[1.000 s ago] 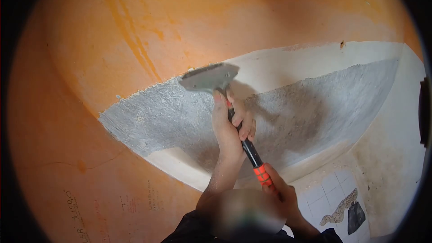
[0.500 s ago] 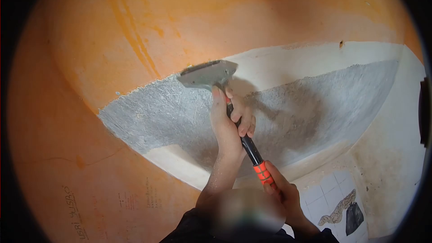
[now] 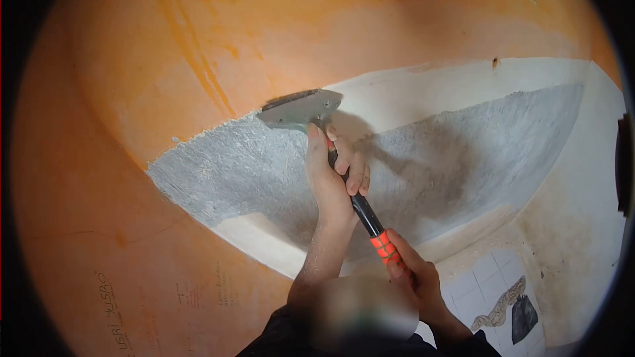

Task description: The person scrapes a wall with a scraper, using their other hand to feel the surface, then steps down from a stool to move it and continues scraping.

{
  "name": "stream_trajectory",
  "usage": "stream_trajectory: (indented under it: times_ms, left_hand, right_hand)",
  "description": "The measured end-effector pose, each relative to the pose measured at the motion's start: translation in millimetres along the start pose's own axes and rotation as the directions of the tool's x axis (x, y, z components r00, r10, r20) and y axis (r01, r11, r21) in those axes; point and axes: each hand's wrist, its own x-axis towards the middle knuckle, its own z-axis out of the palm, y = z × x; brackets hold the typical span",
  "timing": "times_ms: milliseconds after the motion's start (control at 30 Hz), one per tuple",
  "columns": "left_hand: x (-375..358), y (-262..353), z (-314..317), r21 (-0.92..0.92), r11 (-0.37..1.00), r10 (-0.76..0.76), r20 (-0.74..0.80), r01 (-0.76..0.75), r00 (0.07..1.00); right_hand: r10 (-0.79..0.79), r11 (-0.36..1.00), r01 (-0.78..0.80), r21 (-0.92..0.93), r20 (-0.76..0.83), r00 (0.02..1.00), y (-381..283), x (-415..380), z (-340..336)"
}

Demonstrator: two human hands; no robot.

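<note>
Head view, the only one: a wide scraper [image 3: 301, 107] lies with its blade's far edge along the ragged border where an orange coat [image 3: 218, 39] meets a scuffed grey surface [image 3: 205, 168]. The person's left hand [image 3: 331, 182] is wrapped round the shaft just below the blade, thumb pointing up it; the right hand [image 3: 421, 281] grips the red-orange sleeve [image 3: 383, 248] lower down. The step in hand seems to be scraping at that border; a further stroke would call for the edge held flat and both hands pushing together.

Around it, a white band [image 3: 430, 86] begins at the blade's right end. A soft shadow [image 3: 440, 165] dims the grey to the right. White tiles [image 3: 469, 294] show below. A blurred patch covers the handle's lower end, which I cannot make out.
</note>
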Motion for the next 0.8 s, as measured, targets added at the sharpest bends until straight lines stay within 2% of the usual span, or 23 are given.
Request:
stream_trajectory:
  times_ms: [167,233,333,400,467,500,567,667,800]
  left_hand:
    - [-18,-19,-25,-0.004,1.0,-0.01,-0.027,0.01,1.0]
    - [-34,-36,-54,0.057,0.992,-0.103,-0.081,0.108,0.991]
    - [-53,-54,-77,0.06,0.987,-0.141,-0.121,0.149,0.983]
    - [-57,-60,-84,0.034,0.983,-0.174,-0.119,0.179,0.977]
    - [-53,-60,-82,0.013,0.985,-0.168,-0.098,0.17,0.981]
    - [-50,-58,-78,0.007,0.985,-0.173,-0.114,0.175,0.978]
    - [-46,-51,-69,0.099,0.98,-0.163,-0.1,0.173,0.982]
    - [-45,-53,-69,0.144,0.981,-0.12,-0.079,0.131,0.99]
    - [-43,-51,-66,0.174,0.976,-0.124,-0.062,0.133,0.99]
  right_hand:
    - [0.067,0.997,-0.067,0.023,0.008,0.998,40,-17,12]
    - [0.106,0.994,-0.106,-0.02,0.011,0.994,63,-30,17]
    - [0.222,0.974,-0.221,0.047,-0.016,0.975,80,-45,24]
    - [0.232,0.972,-0.23,0.043,-0.037,0.972,95,-49,27]
    - [-0.007,0.988,-0.011,-0.152,-0.116,0.993,105,-48,27]
    - [0.008,0.988,-0.025,-0.154,-0.109,0.994,100,-45,25]
    - [-0.058,0.965,0.038,-0.261,-0.071,0.996,88,-37,23]
    - [0.037,0.983,-0.046,-0.177,-0.054,0.998,89,-36,24]
    - [0.073,0.994,-0.076,-0.08,-0.04,0.997,87,-37,27]
